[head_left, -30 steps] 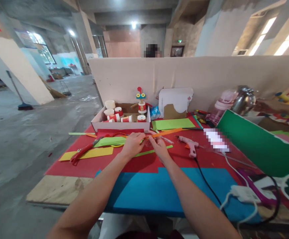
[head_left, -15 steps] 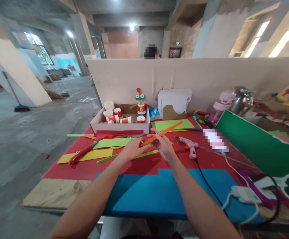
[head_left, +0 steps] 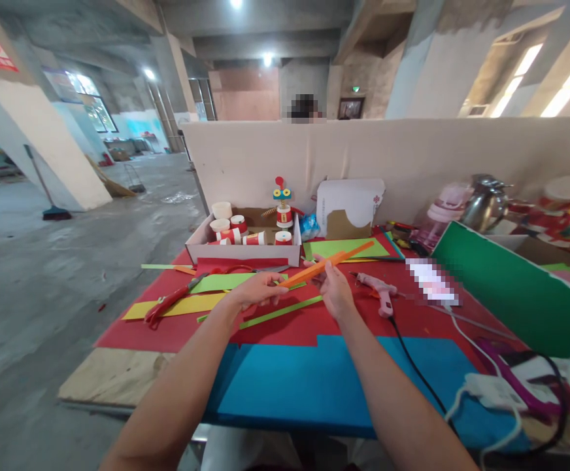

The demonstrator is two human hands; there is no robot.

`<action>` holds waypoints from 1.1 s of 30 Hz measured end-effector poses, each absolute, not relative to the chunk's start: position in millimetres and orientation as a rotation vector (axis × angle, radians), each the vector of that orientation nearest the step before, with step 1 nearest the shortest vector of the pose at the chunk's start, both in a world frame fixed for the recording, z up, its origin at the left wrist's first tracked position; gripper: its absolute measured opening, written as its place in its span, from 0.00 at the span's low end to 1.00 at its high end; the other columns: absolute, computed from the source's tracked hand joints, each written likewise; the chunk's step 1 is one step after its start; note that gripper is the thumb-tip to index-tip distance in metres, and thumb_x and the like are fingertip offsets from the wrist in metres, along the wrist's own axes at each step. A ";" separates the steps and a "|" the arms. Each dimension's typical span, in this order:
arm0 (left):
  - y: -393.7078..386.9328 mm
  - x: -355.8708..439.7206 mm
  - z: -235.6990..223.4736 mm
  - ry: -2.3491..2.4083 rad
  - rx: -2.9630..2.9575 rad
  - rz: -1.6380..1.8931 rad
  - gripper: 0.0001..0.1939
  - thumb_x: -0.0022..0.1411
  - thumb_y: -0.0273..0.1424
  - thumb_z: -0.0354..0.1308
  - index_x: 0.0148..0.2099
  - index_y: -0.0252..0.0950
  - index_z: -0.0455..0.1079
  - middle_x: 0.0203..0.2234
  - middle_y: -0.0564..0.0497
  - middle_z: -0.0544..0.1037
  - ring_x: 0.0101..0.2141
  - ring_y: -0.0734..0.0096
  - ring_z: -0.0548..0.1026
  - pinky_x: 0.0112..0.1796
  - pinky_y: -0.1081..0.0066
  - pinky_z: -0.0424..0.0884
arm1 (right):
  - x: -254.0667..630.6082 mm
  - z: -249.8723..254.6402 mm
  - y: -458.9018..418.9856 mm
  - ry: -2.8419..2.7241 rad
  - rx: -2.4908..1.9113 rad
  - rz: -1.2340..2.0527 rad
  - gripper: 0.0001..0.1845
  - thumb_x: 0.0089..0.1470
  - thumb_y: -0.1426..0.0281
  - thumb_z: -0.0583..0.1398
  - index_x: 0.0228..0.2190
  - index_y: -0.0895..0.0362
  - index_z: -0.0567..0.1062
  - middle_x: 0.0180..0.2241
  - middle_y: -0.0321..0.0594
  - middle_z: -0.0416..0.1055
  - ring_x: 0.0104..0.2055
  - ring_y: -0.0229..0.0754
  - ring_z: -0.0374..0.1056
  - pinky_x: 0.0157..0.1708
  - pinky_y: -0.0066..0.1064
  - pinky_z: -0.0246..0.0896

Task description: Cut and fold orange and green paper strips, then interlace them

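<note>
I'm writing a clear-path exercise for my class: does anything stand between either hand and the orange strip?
Nothing visible does: the left hand is at the orange strip's left end, and the right hand grips it farther along. The glue gun lies off to the right.

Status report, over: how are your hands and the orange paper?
Left hand holding left end of orange paper, right hand its middle. Green strip lying beneath. Glue gun lying to the right.
</note>
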State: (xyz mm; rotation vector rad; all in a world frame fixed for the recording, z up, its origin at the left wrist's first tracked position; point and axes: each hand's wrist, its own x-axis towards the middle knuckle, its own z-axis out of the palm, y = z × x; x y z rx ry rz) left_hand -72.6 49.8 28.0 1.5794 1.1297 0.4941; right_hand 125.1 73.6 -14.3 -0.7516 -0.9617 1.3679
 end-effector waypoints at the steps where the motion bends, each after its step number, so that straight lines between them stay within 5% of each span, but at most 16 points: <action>1: 51.6 -76.2 27.2 1.134 1.615 0.499 0.22 0.53 0.50 0.60 0.35 0.35 0.66 0.18 0.57 0.69 0.16 0.81 0.57 0.19 0.77 0.49 | 126.4 -16.0 75.6 -0.946 -0.765 1.349 0.26 0.49 0.48 0.59 0.41 0.54 0.76 0.37 0.44 0.79 0.37 0.46 0.73 0.31 0.34 0.66; 7: 63.5 -103.7 25.9 1.473 2.040 0.551 0.18 0.64 0.44 0.48 0.32 0.37 0.68 0.21 0.54 0.71 0.24 0.71 0.68 0.27 0.73 0.61 | 139.1 -23.2 84.7 -0.815 -0.831 1.169 0.23 0.51 0.50 0.59 0.39 0.53 0.77 0.35 0.40 0.76 0.30 0.39 0.69 0.28 0.31 0.65; 10: 69.1 -117.4 23.7 1.927 2.235 0.500 0.12 0.65 0.35 0.49 0.41 0.37 0.72 0.36 0.46 0.78 0.38 0.60 0.74 0.37 0.67 0.66 | 143.4 -22.4 85.9 -0.782 -0.813 1.199 0.19 0.50 0.52 0.62 0.35 0.54 0.79 0.29 0.37 0.74 0.26 0.36 0.64 0.27 0.29 0.64; 14: 70.6 -116.1 23.6 2.107 2.316 0.640 0.17 0.60 0.27 0.52 0.51 0.38 0.70 0.51 0.42 0.74 0.51 0.54 0.70 0.49 0.59 0.64 | 136.9 -18.2 81.0 -0.794 -0.806 1.275 0.17 0.46 0.55 0.65 0.30 0.56 0.80 0.27 0.37 0.73 0.23 0.34 0.61 0.24 0.28 0.62; 16: 67.1 -103.4 25.2 1.867 2.245 0.832 0.14 0.65 0.31 0.48 0.46 0.36 0.73 0.47 0.44 0.77 0.48 0.58 0.72 0.48 0.63 0.66 | 128.1 -16.4 74.8 -0.875 -0.798 1.334 0.17 0.45 0.55 0.66 0.31 0.56 0.80 0.29 0.38 0.74 0.23 0.33 0.60 0.24 0.28 0.61; 19: 56.9 -76.3 25.4 1.369 1.979 0.804 0.23 0.68 0.45 0.44 0.38 0.34 0.73 0.33 0.47 0.79 0.35 0.65 0.75 0.37 0.70 0.69 | 112.8 -15.1 63.3 -1.025 -0.767 1.461 0.20 0.43 0.53 0.67 0.32 0.56 0.81 0.29 0.38 0.75 0.24 0.33 0.62 0.25 0.28 0.62; 24: 42.0 -51.8 22.3 1.019 1.638 0.466 0.25 0.58 0.52 0.56 0.29 0.33 0.71 0.16 0.52 0.72 0.19 0.74 0.69 0.27 0.73 0.66 | 110.1 -10.6 59.1 -1.134 -0.797 1.518 0.23 0.41 0.50 0.67 0.30 0.58 0.81 0.20 0.34 0.70 0.21 0.33 0.60 0.22 0.27 0.59; 33: 38.8 -66.1 27.0 0.814 1.405 0.278 0.27 0.56 0.54 0.58 0.35 0.32 0.73 0.20 0.47 0.77 0.21 0.72 0.74 0.24 0.74 0.66 | 132.2 0.9 65.8 -1.001 -0.828 1.373 0.20 0.38 0.53 0.69 0.23 0.58 0.79 0.14 0.31 0.64 0.17 0.31 0.57 0.17 0.25 0.54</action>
